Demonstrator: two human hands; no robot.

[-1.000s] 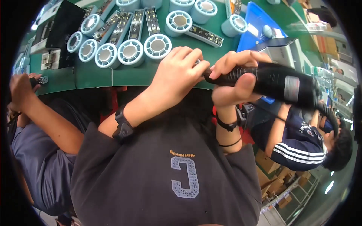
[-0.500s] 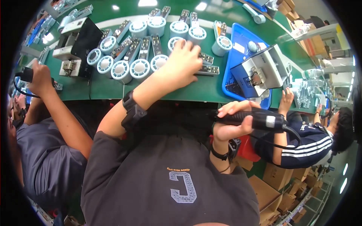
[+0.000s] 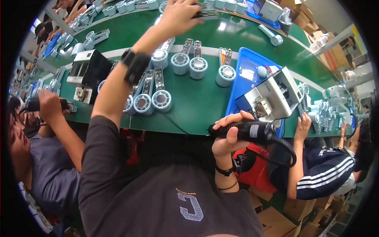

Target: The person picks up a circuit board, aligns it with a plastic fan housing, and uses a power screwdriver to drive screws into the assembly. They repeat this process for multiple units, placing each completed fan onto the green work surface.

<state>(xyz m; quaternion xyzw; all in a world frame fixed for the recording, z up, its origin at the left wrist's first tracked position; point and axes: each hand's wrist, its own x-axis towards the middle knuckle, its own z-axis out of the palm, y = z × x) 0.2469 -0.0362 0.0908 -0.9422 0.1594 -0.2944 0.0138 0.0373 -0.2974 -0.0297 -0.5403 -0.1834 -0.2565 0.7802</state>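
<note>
Driver [image 3: 252, 130] filling curled right fingers [image 3: 232, 119]; I'm advising clearance off surface's near edge [image 3: 193, 130]; left fingers' [image 3: 188, 11] opening, hold escaping me.

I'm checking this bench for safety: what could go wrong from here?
With the left hand stretched far over the green table, the left forearm crosses in view over light-blue parts, and might knock some if lowered. The right hand holds a black power tool; its cord appears close to a co-worker's arm and could snag.
</note>
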